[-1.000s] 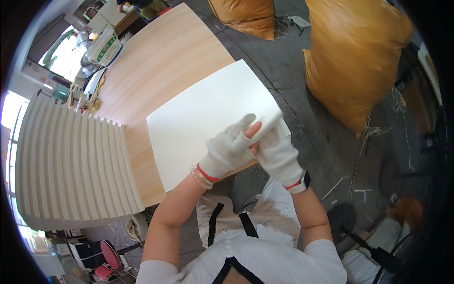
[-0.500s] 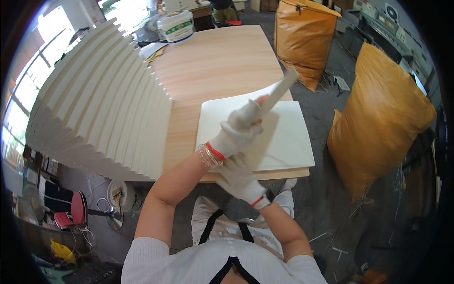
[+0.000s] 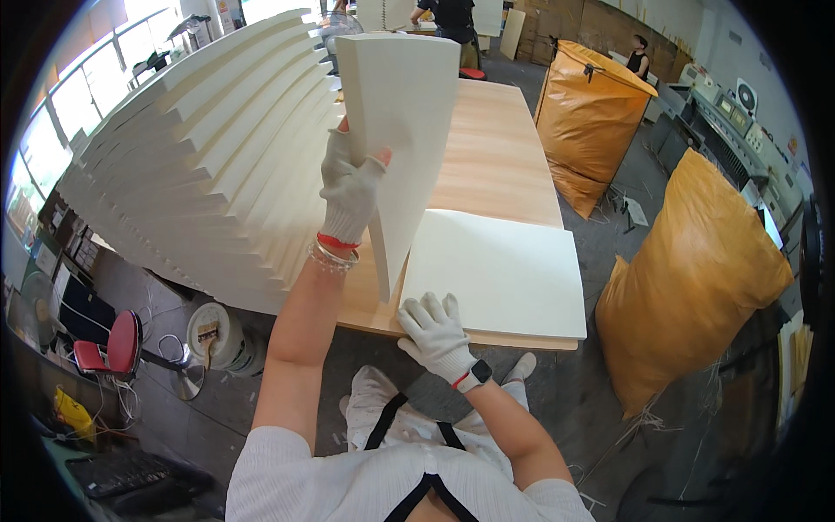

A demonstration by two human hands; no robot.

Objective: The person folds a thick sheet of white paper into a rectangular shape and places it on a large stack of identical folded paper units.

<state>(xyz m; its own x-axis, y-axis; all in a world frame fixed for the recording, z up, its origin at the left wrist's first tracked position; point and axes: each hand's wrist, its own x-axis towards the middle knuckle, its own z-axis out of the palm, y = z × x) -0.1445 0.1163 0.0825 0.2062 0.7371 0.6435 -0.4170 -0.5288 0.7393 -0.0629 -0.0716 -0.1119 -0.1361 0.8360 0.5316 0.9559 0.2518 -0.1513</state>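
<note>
My left hand (image 3: 350, 191), in a white glove with bare fingertips, grips a thick white paper stack (image 3: 413, 113) by its left edge. That stack stands upright and slightly bent above the table, beside a big staggered pile of white paper stacks (image 3: 252, 165) on the left. My right hand (image 3: 437, 337), gloved too, lies open with its fingers spread. It touches the near left corner of a flat white paper stack (image 3: 504, 274) at the table's front edge. The fingers behind the upright stack are partly hidden.
The wooden table (image 3: 496, 165) reaches away from me. Two orange sacks, a far one (image 3: 587, 117) and a nearer one (image 3: 696, 287), stand on the right. At lower left are a white bucket (image 3: 230, 344) with a brush and a red chair (image 3: 117, 344). A person (image 3: 448, 22) is beyond the table.
My left hand has moved left, toward the big pile, with the paper stack raised upright. My right hand has come out from beneath the left forearm and rests at the flat stack's corner.
</note>
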